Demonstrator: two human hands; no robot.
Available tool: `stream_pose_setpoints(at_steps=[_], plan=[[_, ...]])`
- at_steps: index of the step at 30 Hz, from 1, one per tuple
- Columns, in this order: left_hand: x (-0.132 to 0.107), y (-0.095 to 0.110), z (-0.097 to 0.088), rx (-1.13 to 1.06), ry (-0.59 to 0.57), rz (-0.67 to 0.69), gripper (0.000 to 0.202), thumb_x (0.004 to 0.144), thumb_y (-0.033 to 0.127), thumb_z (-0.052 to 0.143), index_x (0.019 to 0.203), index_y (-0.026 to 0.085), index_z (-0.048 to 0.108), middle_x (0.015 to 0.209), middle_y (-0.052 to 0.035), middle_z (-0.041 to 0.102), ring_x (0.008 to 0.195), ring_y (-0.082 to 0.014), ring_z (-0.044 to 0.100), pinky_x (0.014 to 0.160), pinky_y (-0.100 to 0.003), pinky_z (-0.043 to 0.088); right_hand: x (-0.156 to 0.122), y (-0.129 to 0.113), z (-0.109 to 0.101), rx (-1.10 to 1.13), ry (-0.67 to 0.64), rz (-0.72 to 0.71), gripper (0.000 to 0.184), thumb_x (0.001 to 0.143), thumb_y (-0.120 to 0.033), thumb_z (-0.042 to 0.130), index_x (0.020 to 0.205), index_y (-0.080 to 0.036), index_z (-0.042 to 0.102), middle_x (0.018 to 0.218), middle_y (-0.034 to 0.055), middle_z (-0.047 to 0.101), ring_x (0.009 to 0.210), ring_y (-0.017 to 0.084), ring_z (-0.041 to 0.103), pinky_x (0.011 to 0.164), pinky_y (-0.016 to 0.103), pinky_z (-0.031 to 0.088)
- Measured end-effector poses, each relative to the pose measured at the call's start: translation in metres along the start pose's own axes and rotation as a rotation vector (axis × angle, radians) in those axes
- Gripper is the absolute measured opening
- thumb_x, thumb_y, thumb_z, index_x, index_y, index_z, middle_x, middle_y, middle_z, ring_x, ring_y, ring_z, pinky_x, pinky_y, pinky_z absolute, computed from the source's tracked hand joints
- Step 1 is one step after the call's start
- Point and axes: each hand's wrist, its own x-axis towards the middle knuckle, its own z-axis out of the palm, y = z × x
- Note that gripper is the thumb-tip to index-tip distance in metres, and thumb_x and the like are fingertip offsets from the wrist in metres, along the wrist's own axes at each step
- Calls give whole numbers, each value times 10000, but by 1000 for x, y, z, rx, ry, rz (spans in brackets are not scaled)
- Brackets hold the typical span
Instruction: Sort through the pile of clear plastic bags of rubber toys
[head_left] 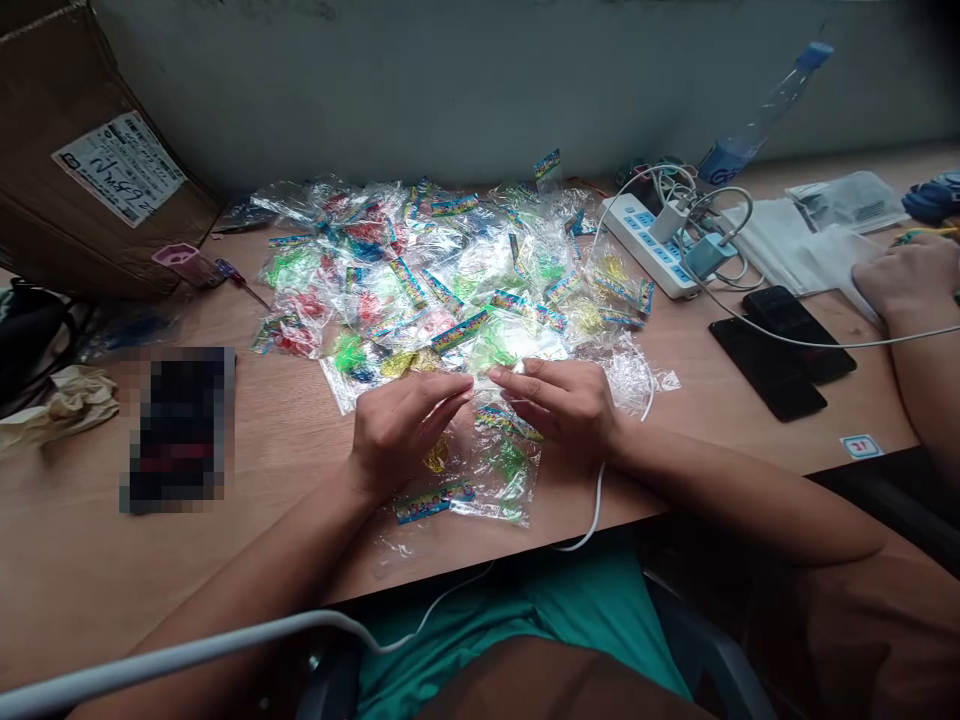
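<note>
From the head camera, your left grip (405, 420) and right grip (570, 400) meet just in front of the pile (442, 270), fingertips of each pinched together, it seems, on the near edge of a clear bag (493, 340) with something green inside. The film is too sheer to show exactly how much of it you grasp. The two pinches sit close together, likely because thin plastic is easier to control from two near points, and your forearms rest at the edge of the surface (292, 430), which probably steadies them. The pile lies within easy reach behind your fingers, its bags overlapping, with red, green and yellow contents and bright labels. Nearer you, below your wrists, lies another green-filled bag (510, 460) beside a loose-looking label (435, 502), apart from the main heap. On the right, the power strip (649, 245) stands beside the pile, perhaps to keep its plugs reachable; the bottle (727, 158) leans behind it, and two overlapping phones (772, 370) lie clear of your elbow. A co-worker's hand (911, 275) is farther right. To the left, the carton (45, 100) and screwdriver (244, 282) flank the heap, leaving your hands room.
</note>
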Motion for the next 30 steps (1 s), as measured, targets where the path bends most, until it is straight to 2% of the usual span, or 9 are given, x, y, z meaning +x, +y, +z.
stream_pose_setpoints(at_steps=[5, 10, 15, 21, 26, 30], plan=[[1, -1, 1, 28, -45, 14, 228, 946, 144, 762, 1160, 198, 706, 1000, -45, 819, 880, -134, 787, 765, -225, 617, -2, 3, 2, 55, -11, 35, 280, 997, -330, 712, 1248, -215, 760, 1039, 81, 827, 858, 170, 772, 678, 260, 567], [1, 0, 1, 37, -77, 21, 135, 964, 141, 732, 1089, 192, 724, 961, -50, 809, 851, -141, 776, 731, -234, 604, -3, 3, 3, 141, -15, 77, 193, 1007, -288, 695, 1169, -243, 789, 988, 64, 824, 850, 170, 780, 674, 268, 595], [0, 0, 3, 22, -74, -15, 142, 968, 123, 718, 1092, 191, 720, 977, -50, 807, 865, -141, 777, 761, -247, 619, 2, 0, 3, 231, 51, 94, 119, 987, -215, 709, 1074, -217, 790, 969, 64, 835, 833, 170, 795, 685, 271, 627], [2, 5, 6, -86, -40, -172, 124, 956, 190, 759, 1078, 188, 736, 958, -36, 806, 841, -135, 772, 775, -248, 616, 5, -4, 2, 279, 100, 89, 73, 960, -174, 731, 991, -204, 790, 905, 60, 841, 828, 186, 817, 717, 275, 662], [2, 7, 7, -215, -52, -316, 148, 958, 255, 767, 1089, 189, 746, 866, -12, 741, 740, -100, 704, 674, -203, 599, 6, -4, 2, 327, 122, 101, 76, 956, -162, 734, 982, -207, 789, 909, 64, 840, 830, 189, 819, 719, 280, 673], [-1, 8, 9, -317, -63, -486, 269, 958, 324, 766, 1174, 197, 670, 885, -6, 719, 750, -112, 717, 659, -210, 628, 7, -5, 2, 350, 119, 92, 92, 952, -157, 735, 1003, -205, 795, 902, 63, 840, 817, 191, 818, 699, 290, 676]])
